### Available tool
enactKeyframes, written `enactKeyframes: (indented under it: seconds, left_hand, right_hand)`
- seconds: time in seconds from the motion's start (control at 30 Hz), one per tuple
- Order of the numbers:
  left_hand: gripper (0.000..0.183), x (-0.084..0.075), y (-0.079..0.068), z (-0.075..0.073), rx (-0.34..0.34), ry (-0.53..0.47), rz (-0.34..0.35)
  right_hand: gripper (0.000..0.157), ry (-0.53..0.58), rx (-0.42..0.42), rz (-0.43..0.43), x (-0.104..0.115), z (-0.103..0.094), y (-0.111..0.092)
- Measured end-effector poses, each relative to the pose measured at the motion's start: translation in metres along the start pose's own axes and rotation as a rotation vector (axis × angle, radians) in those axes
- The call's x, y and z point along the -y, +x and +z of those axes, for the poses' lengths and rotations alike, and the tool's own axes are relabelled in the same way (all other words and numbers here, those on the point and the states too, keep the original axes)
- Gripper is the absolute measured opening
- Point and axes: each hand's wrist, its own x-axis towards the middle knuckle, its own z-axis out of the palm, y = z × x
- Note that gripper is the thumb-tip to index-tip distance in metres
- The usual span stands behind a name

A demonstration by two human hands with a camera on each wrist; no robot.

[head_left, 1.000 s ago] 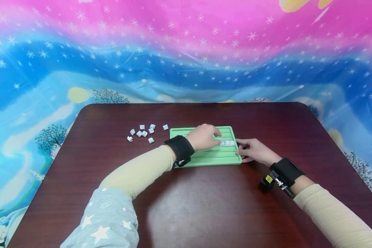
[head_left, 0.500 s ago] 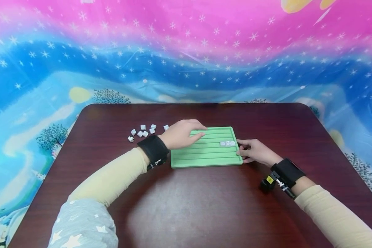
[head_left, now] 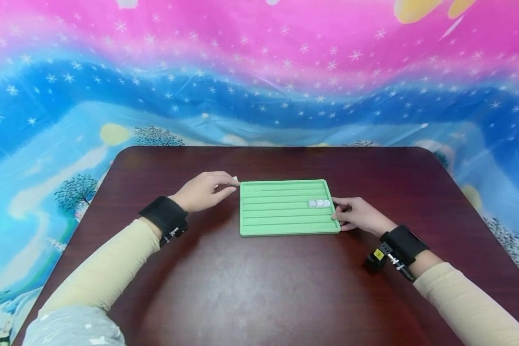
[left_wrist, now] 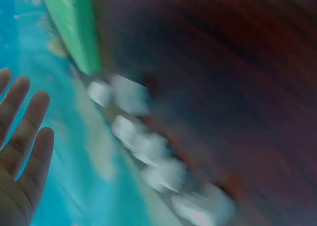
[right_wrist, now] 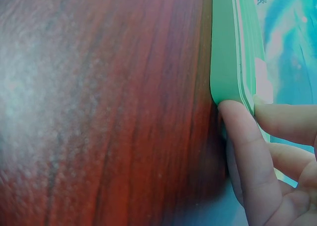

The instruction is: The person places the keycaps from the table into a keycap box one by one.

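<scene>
My left hand (head_left: 203, 192) hovers over the table just left of the light-green grooved tray (head_left: 277, 218), its fingers extended and nothing visible in them. In the left wrist view several small white cubes (left_wrist: 148, 147) lie on the table, blurred, apart from the fingers of that hand (left_wrist: 25, 146). From the head view the hand covers most of them; a bit of one white cube (head_left: 235, 179) shows by its fingertips. At the tray's right end my right hand (head_left: 361, 215) grips the edge between thumb and fingers. A short row of white cubes (head_left: 318, 203) sits in one groove near that end.
The dark red-brown table (head_left: 251, 283) extends around the tray on all sides. Behind it hangs a pink and blue patterned cloth (head_left: 259, 86). Each wrist wears a black band with a camera.
My left hand has moved left from above the tray's cubes to the loose cubes beside the tray, now covering most of them. The right hand keeps its grip on the tray edge.
</scene>
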Motion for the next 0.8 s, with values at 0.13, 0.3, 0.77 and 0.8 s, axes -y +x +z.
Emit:
enactKeyframes:
  seconds: [0.13,0.3,0.77,0.8]
  left_hand:
    - [0.026,0.018,-0.014,-0.004,0.033,0.026,-0.076]
    - [0.028,0.033,-0.023,-0.004,0.088,0.057,-0.109]
    - [0.030,0.042,-0.021,0.003,0.170,0.063,-0.143]
    - [0.030,0.042,-0.020,0.004,0.171,0.062,-0.148]
  right_hand:
    - [0.068,-0.003,-0.008,-0.004,0.000,-0.002,-0.002]
    - [0.068,-0.001,-0.008,0.000,0.003,-0.002,-0.002]
    - [0.068,0.011,-0.003,0.005,0.001,0.001,0.000]
    - [0.068,0.013,-0.007,0.008,0.001,0.001,0.000]
